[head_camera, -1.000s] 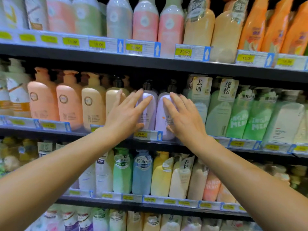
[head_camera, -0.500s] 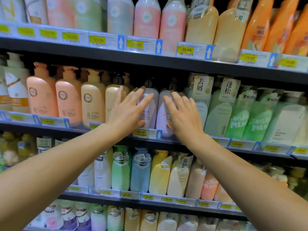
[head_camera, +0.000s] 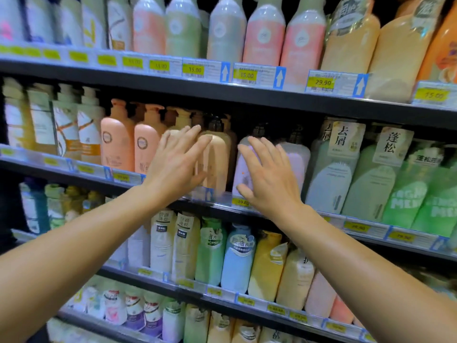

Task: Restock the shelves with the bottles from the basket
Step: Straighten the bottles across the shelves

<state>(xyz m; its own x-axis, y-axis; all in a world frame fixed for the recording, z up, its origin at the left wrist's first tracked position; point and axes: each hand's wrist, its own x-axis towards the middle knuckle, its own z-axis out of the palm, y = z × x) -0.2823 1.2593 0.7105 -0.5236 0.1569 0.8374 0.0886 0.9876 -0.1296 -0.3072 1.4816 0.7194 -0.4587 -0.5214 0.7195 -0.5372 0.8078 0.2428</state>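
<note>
Both my hands reach to the second shelf (head_camera: pixel 321 107) from the top. My left hand (head_camera: pixel 176 164) lies flat, fingers straight, against a cream pump bottle (head_camera: pixel 215 159). My right hand (head_camera: pixel 267 179) is spread flat on a pale lilac pump bottle (head_camera: pixel 243 169), with a second lilac bottle (head_camera: pixel 298 162) just to its right. Neither hand curls round anything. The basket is not in view.
Peach pump bottles (head_camera: pixel 117 142) stand left of my hands, pale green tagged bottles (head_camera: pixel 333 169) and bright green bottles (head_camera: pixel 405 194) to the right. Full rows fill the top shelf (head_camera: pixel 148 78) and the lower shelf (head_camera: pixel 247 303). Yellow price tags (head_camera: pixel 324 82) line every shelf edge.
The view has swung left. My left hand has slid from the left lilac bottle onto the cream bottle. My right hand stays flat on a lilac bottle.
</note>
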